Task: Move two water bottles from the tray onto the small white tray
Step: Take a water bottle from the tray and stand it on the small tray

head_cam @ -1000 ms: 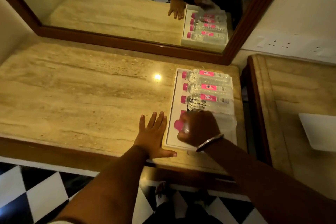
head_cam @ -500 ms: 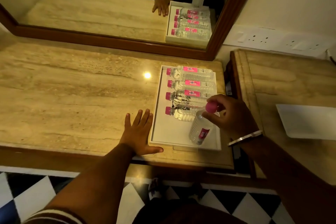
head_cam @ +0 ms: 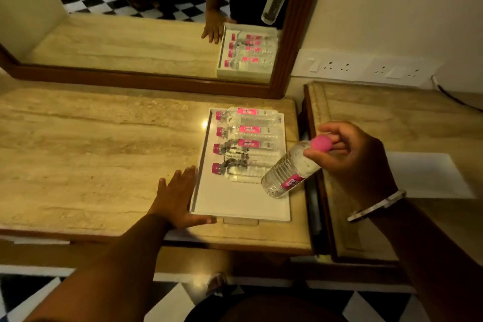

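A white tray (head_cam: 235,206) lies on the marble counter with several clear, pink-capped water bottles (head_cam: 245,128) lying in a row at its far end. My right hand (head_cam: 352,159) grips one more water bottle (head_cam: 287,172) by its pink cap, tilted in the air over the tray's right edge. My left hand (head_cam: 177,198) rests flat, fingers spread, on the counter against the tray's left rim. A small white tray (head_cam: 428,175) sits on the lower side table to the right, partly hidden behind my right hand.
A wood-framed mirror (head_cam: 156,34) stands behind the counter (head_cam: 91,151). A dark gap separates the counter from the side table (head_cam: 392,115). Wall sockets (head_cam: 366,68) sit above the side table, and a black cable (head_cam: 454,97) runs at the far right. Checkered floor lies below.
My right hand has lifted one bottle off the near end of the tray by its cap and carried it to the right. My left hand has stayed flat beside the tray.
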{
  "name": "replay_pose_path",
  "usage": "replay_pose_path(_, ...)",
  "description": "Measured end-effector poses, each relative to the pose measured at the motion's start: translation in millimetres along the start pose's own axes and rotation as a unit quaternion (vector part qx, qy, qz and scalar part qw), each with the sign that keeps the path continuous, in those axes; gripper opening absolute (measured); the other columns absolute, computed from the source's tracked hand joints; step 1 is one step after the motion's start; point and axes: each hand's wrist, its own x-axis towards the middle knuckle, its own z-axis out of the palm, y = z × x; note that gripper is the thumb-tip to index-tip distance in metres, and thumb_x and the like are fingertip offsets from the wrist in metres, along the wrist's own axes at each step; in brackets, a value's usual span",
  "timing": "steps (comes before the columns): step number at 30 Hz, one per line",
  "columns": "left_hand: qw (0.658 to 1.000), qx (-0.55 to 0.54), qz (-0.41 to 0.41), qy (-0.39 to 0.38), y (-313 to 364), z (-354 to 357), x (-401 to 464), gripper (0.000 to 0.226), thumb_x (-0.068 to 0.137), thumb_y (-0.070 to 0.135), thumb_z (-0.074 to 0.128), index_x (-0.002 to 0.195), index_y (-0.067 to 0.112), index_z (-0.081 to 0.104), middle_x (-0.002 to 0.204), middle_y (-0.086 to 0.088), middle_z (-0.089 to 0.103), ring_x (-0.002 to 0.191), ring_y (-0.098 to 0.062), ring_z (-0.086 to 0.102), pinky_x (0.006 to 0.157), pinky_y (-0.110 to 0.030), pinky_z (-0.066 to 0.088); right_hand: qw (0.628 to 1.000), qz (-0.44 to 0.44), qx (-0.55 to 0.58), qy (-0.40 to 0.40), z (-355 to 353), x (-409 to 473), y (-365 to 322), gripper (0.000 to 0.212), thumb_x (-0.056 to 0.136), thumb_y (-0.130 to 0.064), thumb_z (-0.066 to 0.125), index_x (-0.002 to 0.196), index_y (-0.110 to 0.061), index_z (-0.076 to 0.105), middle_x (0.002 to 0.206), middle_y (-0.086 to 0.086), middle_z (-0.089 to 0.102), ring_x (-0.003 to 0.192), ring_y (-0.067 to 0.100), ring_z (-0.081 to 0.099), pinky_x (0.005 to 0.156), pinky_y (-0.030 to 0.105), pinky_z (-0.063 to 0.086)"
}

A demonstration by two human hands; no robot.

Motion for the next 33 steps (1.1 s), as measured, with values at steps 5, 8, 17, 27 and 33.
replay_pose_path(5, 0.998, 0.007, -0.009, 0.062, 68, -40, 26, 0.153, 0.044, 0.112, 0.019, 0.152, 0.014, -0.024, 0.164, -0.006, -0.021, 0.153, -0.030, -0.014, 0.122, -0.062, -0.007, 0.994, -0.010, 0.102, 0.030, -87, 9, 30, 0.048, 0.071, -0.025, 0.078, 0.112, -0.034, 0.055, 0.096, -0.006, 0.067, 0.086, 0.008, 0.065, 0.073, 0.033, 0.057)
replay_pose_path(8, 0.994, -0.017, 0.032, 0.104, 146, -52, 49, 0.147, 0.049, 0.108, 0.026, 0.158, 0.018, -0.012, 0.168, -0.006, -0.013, 0.153, -0.028, -0.013, 0.123, -0.055, -0.008, 0.994, -0.022, 0.103, 0.026, -131, 11, 55, 0.044, 0.073, -0.025, 0.076, 0.112, -0.031, 0.056, 0.100, -0.011, 0.065, 0.089, 0.005, 0.063, 0.076, 0.031, 0.056)
replay_pose_path(17, 0.992, -0.022, 0.098, 0.081, 364, -4, 100, 0.139, 0.054, 0.111, 0.030, 0.151, 0.031, -0.030, 0.165, -0.007, -0.017, 0.148, -0.028, -0.027, 0.118, -0.055, -0.020, 0.993, -0.062, 0.093, -0.038, -207, 20, 148, 0.043, 0.078, -0.017, 0.072, 0.114, -0.029, 0.053, 0.102, -0.024, 0.056, 0.100, -0.007, 0.056, 0.080, 0.015, 0.049)
replay_pose_path(27, 0.996, 0.017, 0.034, 0.078, 403, 26, 94, 0.144, 0.058, 0.109, 0.032, 0.159, 0.014, -0.006, 0.168, -0.011, -0.014, 0.150, -0.030, -0.025, 0.122, -0.058, -0.013, 0.989, -0.065, 0.105, -0.086, -192, 17, 201, 0.050, 0.080, -0.012, 0.072, 0.121, -0.028, 0.049, 0.111, -0.011, 0.058, 0.105, 0.004, 0.057, 0.084, 0.011, 0.046)
replay_pose_path(33, 0.996, 0.023, 0.047, 0.078, 399, 26, 99, 0.143, 0.057, 0.110, 0.028, 0.159, 0.015, -0.002, 0.169, -0.010, -0.006, 0.153, -0.028, -0.016, 0.121, -0.063, -0.012, 0.989, -0.059, 0.093, -0.097, -188, 20, 202, 0.051, 0.081, -0.011, 0.069, 0.126, -0.025, 0.048, 0.117, -0.007, 0.057, 0.108, 0.011, 0.057, 0.088, 0.025, 0.048)
